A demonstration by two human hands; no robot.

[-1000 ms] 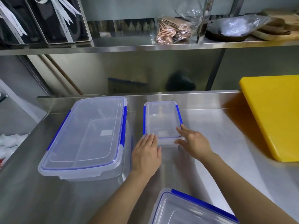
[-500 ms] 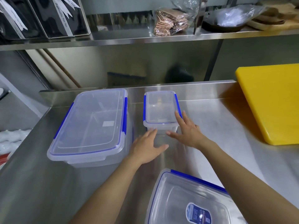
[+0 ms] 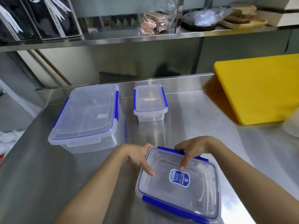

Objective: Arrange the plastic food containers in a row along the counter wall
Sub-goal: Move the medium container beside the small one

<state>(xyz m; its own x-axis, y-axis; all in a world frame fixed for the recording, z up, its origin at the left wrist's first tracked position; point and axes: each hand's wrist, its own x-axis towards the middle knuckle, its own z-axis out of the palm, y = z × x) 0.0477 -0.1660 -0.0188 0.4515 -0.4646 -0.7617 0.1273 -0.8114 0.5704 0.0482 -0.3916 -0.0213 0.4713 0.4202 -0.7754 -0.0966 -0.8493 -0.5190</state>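
Three clear plastic containers with blue clips stand on the steel counter [image 3: 202,120]. A large container [image 3: 87,115] sits at the back left against the raised counter wall [image 3: 178,81]. A small container [image 3: 149,102] stands just to its right, also at the wall. A medium container [image 3: 179,183] with an oval blue label lies near the front edge, turned at an angle. My left hand [image 3: 139,157] grips its far left corner, fingers resting on the lid. My right hand [image 3: 192,151] holds its far edge over the blue clip, fingers on the lid.
A thick yellow cutting board [image 3: 258,88] leans at the back right of the counter. A pale blurred object [image 3: 292,125] shows at the right edge. A steel shelf [image 3: 145,38] overhead carries black boxes, bagged items and wooden boards.
Both hands left the small container, which now stands at the wall, and drew back to take hold of the medium container at the front.
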